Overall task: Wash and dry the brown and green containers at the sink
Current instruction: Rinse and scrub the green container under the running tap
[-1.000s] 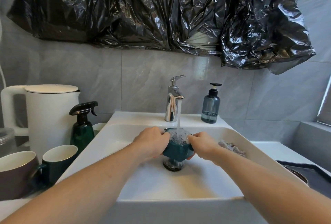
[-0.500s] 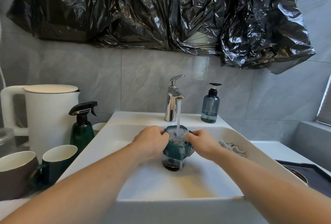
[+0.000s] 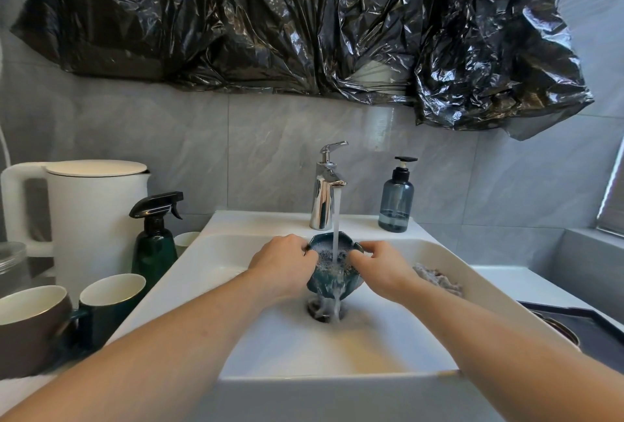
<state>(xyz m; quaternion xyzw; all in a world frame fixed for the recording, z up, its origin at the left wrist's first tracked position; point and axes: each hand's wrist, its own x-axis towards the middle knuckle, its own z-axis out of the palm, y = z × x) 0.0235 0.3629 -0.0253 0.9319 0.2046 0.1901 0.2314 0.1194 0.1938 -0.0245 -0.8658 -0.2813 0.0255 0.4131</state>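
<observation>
Grey tiled wall ahead of me, with crumpled black plastic sheeting (image 3: 304, 23) covering whatever hangs above the white sink (image 3: 337, 367). My hands hide both sides of the green container (image 3: 332, 278), the foam hides its inside, and the drain (image 3: 320, 313) beneath blurs behind falling water. The left hand (image 3: 287, 263) and right hand (image 3: 378, 268) each curl round its scalloped rim, holding the glossy, dark teal container over the basin under the chrome faucet (image 3: 326, 198), water spilling over its near edge.
</observation>
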